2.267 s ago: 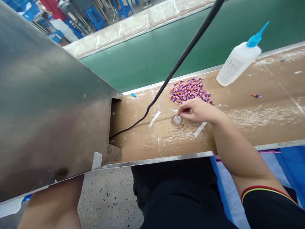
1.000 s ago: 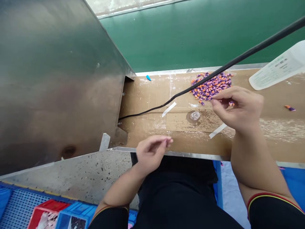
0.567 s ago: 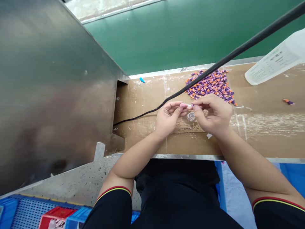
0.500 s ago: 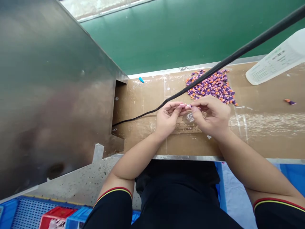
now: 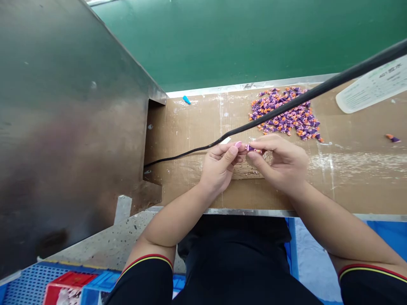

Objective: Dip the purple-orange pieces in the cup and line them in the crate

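Observation:
Between thumb and fingers my left hand pinches a small pink piece, flat and rounded. My right hand grips a tiny purple, pink and orange figurine by its end, just right of the pink piece. A narrow gap shows between the two parts. Behind the hands lies a pile of similar purple and orange figurines. Both hands hover over the cardboard-covered bench. A small white piece is partly hidden behind my left hand.
A black cable slants across the bench in front of the pile. At left stands a large metal housing. A translucent bottle is at right, near a lone figurine. A blue cap-like piece lies at the back.
The two small parts have come apart slightly, and the pink piece shows more clearly in my left hand. The clear round object under my hands is now mostly hidden. The view has shifted slightly.

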Demonstrator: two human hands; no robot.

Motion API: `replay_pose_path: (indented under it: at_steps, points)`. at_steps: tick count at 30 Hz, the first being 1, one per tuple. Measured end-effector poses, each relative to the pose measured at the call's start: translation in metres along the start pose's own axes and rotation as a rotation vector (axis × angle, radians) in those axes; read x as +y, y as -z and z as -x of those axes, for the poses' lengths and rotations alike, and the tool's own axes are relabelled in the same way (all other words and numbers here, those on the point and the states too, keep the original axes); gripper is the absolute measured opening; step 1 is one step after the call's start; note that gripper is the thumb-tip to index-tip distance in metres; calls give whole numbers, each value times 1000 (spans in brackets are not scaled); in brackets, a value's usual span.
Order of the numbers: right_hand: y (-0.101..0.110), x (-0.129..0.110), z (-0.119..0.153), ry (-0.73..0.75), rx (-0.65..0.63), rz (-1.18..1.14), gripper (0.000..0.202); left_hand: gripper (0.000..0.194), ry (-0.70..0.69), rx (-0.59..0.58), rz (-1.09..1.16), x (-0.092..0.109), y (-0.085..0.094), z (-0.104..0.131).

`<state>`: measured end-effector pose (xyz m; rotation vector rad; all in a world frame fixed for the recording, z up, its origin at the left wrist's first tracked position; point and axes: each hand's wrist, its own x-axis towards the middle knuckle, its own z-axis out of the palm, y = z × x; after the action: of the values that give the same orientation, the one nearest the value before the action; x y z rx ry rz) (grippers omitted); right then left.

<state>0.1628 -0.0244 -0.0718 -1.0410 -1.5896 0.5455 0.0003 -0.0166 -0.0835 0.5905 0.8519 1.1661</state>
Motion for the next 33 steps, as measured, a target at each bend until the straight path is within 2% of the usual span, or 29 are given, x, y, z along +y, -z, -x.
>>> replay_pose_path:
  at_steps: [11, 16, 25, 29, 33]
  points:
    - [-3, 1, 1, 82, 14, 36, 16, 36, -74, 25, -90, -4, -1, 5]
    - [-2, 0, 1, 44, 12, 99, 10, 36, -115, 31, -125, -6, 0, 5]
    - [-6, -1, 2, 72, 35, 142, 8, 31, -297, 58, -242, -10, -2, 9]
    - [-5, -1, 1, 122, 41, 136, 9, 29, -334, 47, -273, -9, -4, 12]
    - [-3, 0, 2, 83, 15, 152, 6, 24, -366, 23, -285, -8, -5, 14]
